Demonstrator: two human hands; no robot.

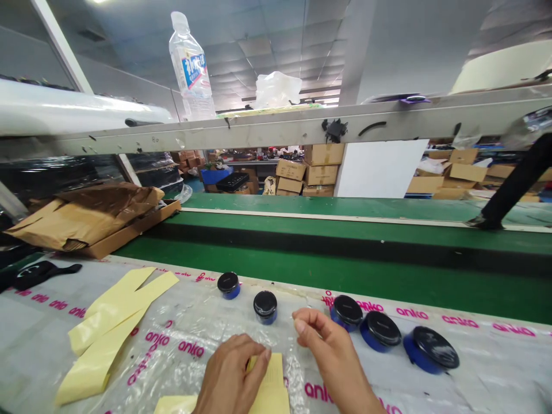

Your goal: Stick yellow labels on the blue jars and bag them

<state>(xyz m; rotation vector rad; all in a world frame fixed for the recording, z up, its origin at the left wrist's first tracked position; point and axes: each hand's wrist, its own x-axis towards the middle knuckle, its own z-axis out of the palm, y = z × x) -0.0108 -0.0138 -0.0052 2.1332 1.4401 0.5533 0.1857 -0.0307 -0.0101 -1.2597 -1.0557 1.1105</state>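
My left hand point(235, 368) rests on a yellow label sheet point(272, 385), its thumb and fingers closed over the upper left part of the paper. To the right, my right hand point(330, 356) is raised above the table with thumb and index fingertips pinched together; whatever may be between them is too small to name. Just beyond the hands stand small round blue containers with black lids. One container point(265, 307) is between the hands, and another container point(228, 285) stands farther left. Right of my right hand, a container point(346, 312), a second container point(380, 330) and a third container point(431, 349) form a row.
Loose yellow strips point(116, 322) lie on the plastic-covered table point(181, 322) at left. Behind runs a green conveyor belt point(276, 259). A cardboard tray with brown paper point(95, 215) sits back left. A beam point(267, 129) crosses overhead, carrying a water bottle point(192, 69). A black post point(517, 187) slants at right.
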